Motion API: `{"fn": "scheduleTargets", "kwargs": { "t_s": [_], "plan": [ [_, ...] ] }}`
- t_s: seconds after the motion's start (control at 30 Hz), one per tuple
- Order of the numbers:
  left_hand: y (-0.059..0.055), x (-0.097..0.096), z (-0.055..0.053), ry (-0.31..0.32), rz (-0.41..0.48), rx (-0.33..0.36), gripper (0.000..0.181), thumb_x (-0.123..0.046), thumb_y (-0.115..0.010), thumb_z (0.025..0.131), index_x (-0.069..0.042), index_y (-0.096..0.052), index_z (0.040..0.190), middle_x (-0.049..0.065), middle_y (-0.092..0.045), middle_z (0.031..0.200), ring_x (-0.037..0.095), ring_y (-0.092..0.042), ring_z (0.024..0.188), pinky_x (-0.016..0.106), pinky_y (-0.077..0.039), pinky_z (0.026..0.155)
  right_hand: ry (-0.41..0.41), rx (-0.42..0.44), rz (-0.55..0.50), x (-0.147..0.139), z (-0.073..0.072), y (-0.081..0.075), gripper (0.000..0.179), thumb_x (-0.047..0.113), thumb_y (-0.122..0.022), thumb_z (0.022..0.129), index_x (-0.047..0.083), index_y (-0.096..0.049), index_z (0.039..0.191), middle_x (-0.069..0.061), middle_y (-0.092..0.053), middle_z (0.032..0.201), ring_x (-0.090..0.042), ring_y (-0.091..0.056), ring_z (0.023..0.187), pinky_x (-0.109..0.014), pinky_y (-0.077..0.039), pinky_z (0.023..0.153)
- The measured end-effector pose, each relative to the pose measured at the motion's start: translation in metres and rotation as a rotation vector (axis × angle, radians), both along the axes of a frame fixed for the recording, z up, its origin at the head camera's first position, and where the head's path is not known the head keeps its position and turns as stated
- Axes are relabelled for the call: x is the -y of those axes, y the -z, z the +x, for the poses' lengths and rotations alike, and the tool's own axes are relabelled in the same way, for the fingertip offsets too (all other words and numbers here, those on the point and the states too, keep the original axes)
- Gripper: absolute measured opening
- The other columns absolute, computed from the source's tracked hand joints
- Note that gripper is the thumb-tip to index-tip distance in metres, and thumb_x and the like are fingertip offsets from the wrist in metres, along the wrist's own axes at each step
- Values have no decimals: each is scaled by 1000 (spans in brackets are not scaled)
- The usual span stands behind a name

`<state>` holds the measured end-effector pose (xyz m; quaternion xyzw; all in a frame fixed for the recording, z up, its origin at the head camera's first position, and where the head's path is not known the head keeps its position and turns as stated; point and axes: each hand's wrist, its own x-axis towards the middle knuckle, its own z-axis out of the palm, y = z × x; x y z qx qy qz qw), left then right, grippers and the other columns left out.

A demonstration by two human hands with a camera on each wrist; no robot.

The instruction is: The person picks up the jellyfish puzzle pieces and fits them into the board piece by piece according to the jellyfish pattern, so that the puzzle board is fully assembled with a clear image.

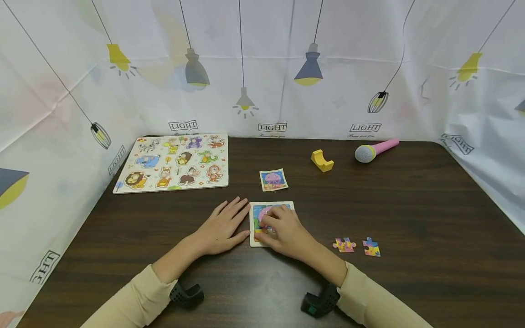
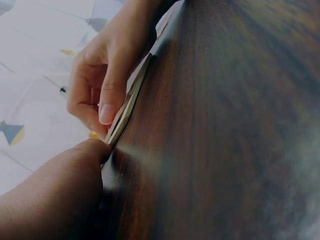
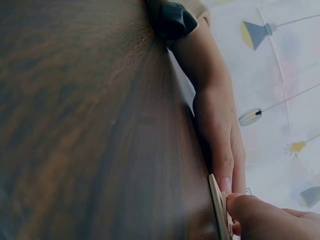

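Observation:
A small wooden jigsaw board [image 1: 251, 228] with a pale frame and a pink jellyfish picture lies on the table. My left hand [image 1: 219, 230] rests flat at its left side, fingers extended, thumb at the frame's edge. My right hand [image 1: 289, 232] is over the board with curled fingers and thumb, gripping a jigsaw piece mostly hidden beneath them. In the left wrist view, a thin wooden layer stands slightly tilted off the board's edge [image 2: 131, 102] by the right thumb. Two loose jigsaw pieces, one pink and yellow [image 1: 345, 245], one blue and yellow [image 1: 371, 247], lie right of my right hand.
Behind the board lies a small jellyfish picture card [image 1: 273, 180]. A white animal puzzle board [image 1: 176, 161] is at the back left. A yellow curved block [image 1: 322, 161] and a pink toy microphone [image 1: 375, 150] sit at the back right, before a white printed cloth [image 1: 270, 68].

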<state>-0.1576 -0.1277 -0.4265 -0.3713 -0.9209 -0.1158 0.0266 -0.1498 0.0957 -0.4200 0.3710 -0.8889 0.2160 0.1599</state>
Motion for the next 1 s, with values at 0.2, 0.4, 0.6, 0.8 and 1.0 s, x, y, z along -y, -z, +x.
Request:
{"fn": "scheduleTargets", "kwargs": {
  "t_s": [0.2,0.4,0.6,0.8,1.0],
  "plan": [
    [-2,0,1,0,2,1,64,-46,-36,96,-5,-25,145,12,-22,149,28,-14,137,49,-14,107,12,9,-4,0,1,0,24,40,-73,75,19,-63,82,1,-54,93,-16,-45,83,-33,-35,68],
    [-2,0,1,0,0,3,64,-46,-36,96,-5,-25,145,12,-22,149,28,-15,137,50,-14,107,15,31,-6,0,1,0,25,40,-74,74,19,-64,83,1,-53,93,-16,-44,84,-34,-35,69],
    [-2,0,1,4,3,4,64,-46,-35,96,-4,-26,145,13,-22,149,28,-15,137,50,-15,106,14,63,-16,-1,2,-1,26,39,-75,73,18,-65,85,2,-54,95,-17,-45,87,-34,-35,71],
    [-1,-1,0,5,3,0,64,-46,-35,96,-5,-26,145,12,-22,149,28,-15,137,49,-14,106,6,53,-16,-5,2,-4,29,42,-75,72,19,-65,88,4,-56,97,-16,-49,91,-35,-37,72],
    [-1,0,0,-1,-3,0,64,-47,-35,96,-6,-26,145,12,-22,149,28,-15,137,49,-14,107,10,77,23,-10,4,-8,32,41,-74,74,19,-66,95,4,-57,99,-16,-50,95,-38,-38,73]
  ]
}}
